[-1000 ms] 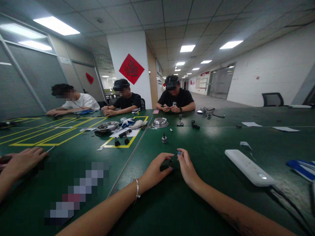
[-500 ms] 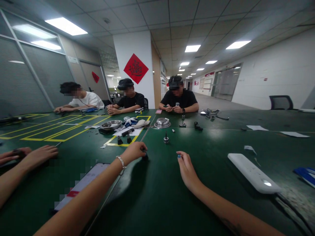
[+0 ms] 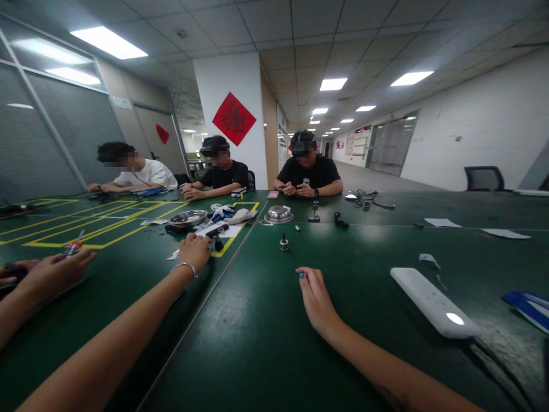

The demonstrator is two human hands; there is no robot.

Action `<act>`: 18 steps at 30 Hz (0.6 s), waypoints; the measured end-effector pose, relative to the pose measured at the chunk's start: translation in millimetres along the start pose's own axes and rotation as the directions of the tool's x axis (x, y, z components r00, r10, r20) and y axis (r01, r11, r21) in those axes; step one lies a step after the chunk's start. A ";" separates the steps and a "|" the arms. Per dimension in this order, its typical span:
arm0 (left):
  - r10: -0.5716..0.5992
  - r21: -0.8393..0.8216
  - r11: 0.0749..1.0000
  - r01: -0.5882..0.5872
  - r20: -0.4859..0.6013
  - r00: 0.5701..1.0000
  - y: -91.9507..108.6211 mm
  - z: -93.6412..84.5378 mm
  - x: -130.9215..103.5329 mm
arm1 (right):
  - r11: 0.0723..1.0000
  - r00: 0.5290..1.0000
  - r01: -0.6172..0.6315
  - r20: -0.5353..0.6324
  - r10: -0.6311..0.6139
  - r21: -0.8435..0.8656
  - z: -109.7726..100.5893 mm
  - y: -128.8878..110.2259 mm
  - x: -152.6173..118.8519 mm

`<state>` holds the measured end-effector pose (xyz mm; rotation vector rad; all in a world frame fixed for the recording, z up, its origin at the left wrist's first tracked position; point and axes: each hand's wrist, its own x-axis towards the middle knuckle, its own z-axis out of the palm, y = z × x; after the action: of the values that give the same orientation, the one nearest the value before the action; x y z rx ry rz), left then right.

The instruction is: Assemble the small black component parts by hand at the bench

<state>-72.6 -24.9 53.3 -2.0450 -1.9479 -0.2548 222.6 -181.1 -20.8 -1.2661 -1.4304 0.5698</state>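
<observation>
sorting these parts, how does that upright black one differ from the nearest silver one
The black part looks dark and stubby; the silver part has a shiny base and thin stem. The black part stands beside the left hand; the silver part, nearer the right hand. Both stand upright.

left fingers [image 3: 205, 240] partly hidden, blue item [image 3: 526, 308] cropped

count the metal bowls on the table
2: an upright bowl left of the gloves and an upside-down bowl to their right; no others show.
</observation>
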 end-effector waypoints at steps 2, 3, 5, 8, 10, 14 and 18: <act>0.002 0.027 1.000 -0.001 -0.046 0.999 1.2 4.3 2.0 | 1.000 1.000 -0.014 0.020 0.014 -0.012 -0.3 -1.4 0.1; 0.010 0.041 0.999 -0.006 -0.083 0.997 2.1 6.6 3.4 | 1.000 1.000 -0.017 0.026 0.017 -0.015 -0.4 -2.1 0.3; 0.032 0.067 0.997 -0.021 -0.166 0.986 4.7 11.0 6.8 | 1.000 1.000 -0.015 0.022 0.015 -0.017 -0.6 -3.1 0.6; 0.055 0.112 0.993 -0.030 -0.229 0.972 11.0 16.1 13.2 | 1.000 1.000 -0.012 0.021 0.013 -0.024 -1.3 -3.8 1.1; 0.058 0.142 0.989 -0.027 -0.221 0.973 16.2 18.3 17.3 | 0.999 0.999 -0.009 0.037 0.010 -0.038 -2.1 -4.4 1.3; 0.097 0.117 0.990 -0.073 -0.211 0.973 26.5 20.2 23.2 | 0.998 0.999 -0.006 0.044 0.009 -0.062 -2.8 -7.7 1.5; 0.143 0.041 0.990 -0.138 -0.166 0.976 34.5 21.0 26.8 | 0.996 0.998 -0.025 0.060 0.030 -0.080 -2.7 -12.9 1.7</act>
<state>-38.3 6.3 39.3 -2.0585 -1.6897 -0.3531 220.4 -184.4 -8.2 -1.3428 -1.5007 0.5800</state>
